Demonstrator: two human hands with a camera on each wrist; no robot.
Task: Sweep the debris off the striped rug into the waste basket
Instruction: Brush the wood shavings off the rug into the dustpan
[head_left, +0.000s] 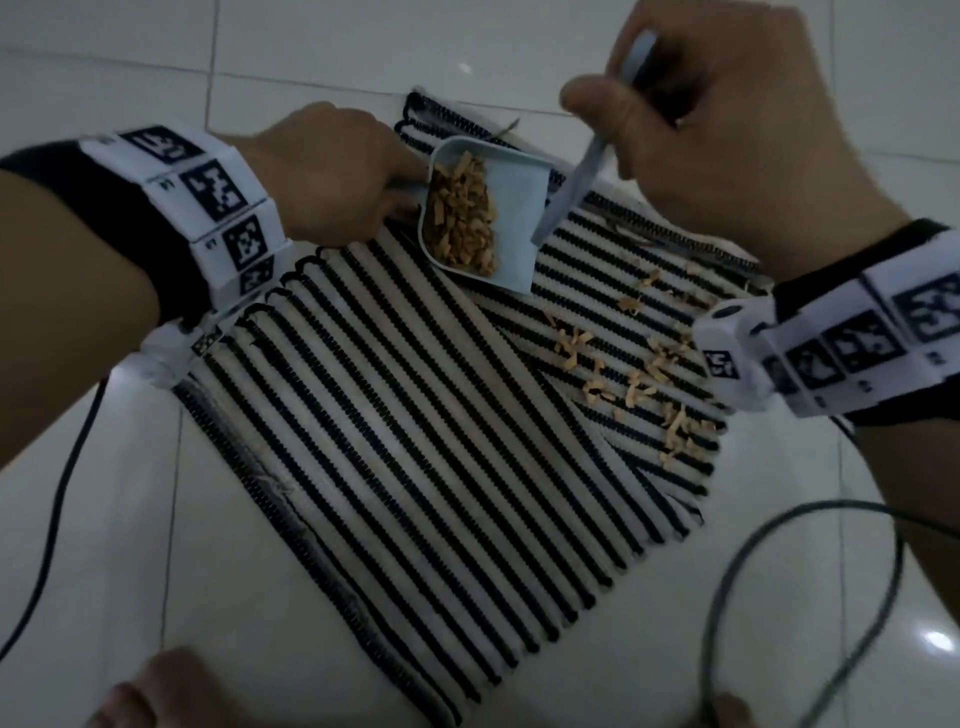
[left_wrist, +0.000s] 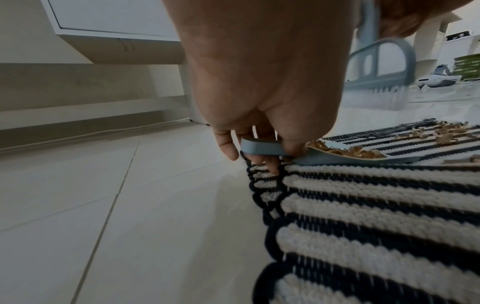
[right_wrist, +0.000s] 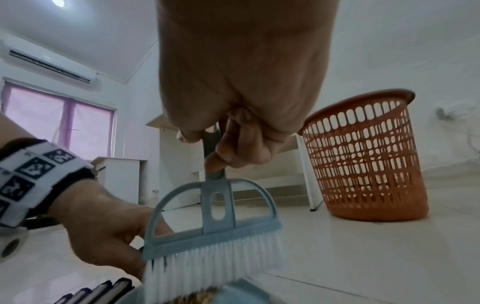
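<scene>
A black-and-white striped rug lies on the tiled floor. My left hand grips the handle of a small blue dustpan, which rests on the rug's far edge and holds a heap of tan debris. My right hand grips the handle of a blue hand brush; its white bristles stand at the pan's mouth. More tan scraps lie scattered on the rug's right part. An orange mesh waste basket stands on the floor beyond the brush.
A black cable loops over the floor at the right and another runs at the left. My bare toes show at the bottom. White furniture stands past the rug. A small white device lies on the floor.
</scene>
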